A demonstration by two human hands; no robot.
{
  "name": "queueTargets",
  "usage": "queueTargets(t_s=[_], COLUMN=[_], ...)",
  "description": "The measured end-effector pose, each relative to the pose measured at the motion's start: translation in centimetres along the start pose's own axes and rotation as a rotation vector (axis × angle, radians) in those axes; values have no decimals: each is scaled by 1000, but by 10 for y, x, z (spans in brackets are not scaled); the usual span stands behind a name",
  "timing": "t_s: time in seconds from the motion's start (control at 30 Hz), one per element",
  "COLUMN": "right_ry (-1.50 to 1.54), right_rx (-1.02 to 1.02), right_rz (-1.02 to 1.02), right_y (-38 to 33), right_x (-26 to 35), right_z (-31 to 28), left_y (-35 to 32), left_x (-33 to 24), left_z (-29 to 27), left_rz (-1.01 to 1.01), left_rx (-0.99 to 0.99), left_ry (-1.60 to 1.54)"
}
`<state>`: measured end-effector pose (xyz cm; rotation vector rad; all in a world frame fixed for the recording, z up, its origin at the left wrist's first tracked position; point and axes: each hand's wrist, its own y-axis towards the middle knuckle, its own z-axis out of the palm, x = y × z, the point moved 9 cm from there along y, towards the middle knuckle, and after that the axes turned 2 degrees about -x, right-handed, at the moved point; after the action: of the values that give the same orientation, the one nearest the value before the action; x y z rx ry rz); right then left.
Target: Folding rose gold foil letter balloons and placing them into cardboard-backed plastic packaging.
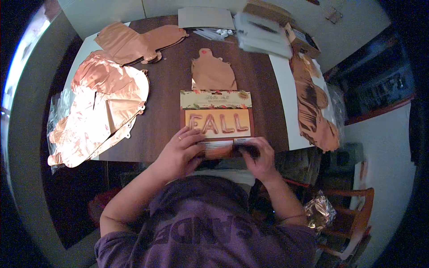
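1. Near the front of the counter (pixel 165 89), the flat package (pixel 217 120) lies face up (contents hidden behind its printed front).
2. The left hand (pixel 180 152), half curled, holds its lower left edge; the right hand (pixel 260 156) curls partly at the lower right, its grip too dark to tell.
3. Beyond: a copper foil balloon (pixel 213 73); farther right, a cardboard box (pixel 307 40), contents indistinct.
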<state>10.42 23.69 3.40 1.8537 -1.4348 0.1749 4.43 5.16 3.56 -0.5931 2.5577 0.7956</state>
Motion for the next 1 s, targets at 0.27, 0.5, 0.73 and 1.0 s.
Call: queueTargets(t_s=[0.27, 0.5, 0.73, 1.0], right_ry=[-288, -409, -103, 186], right_rx=[-40, 113, 224, 540], right_rz=[91, -21, 371, 494], right_y=[21, 21, 61, 116], right_x=[4, 10, -46, -126], right_z=[13, 25, -6, 16], left_y=[0, 12, 8, 4], left_x=[29, -47, -30, -27], left_z=[-14, 26, 54, 60], left_rz=[-396, 269, 93, 103], left_rx=[-267, 73, 400, 398], left_ry=[-277, 348, 325, 356])
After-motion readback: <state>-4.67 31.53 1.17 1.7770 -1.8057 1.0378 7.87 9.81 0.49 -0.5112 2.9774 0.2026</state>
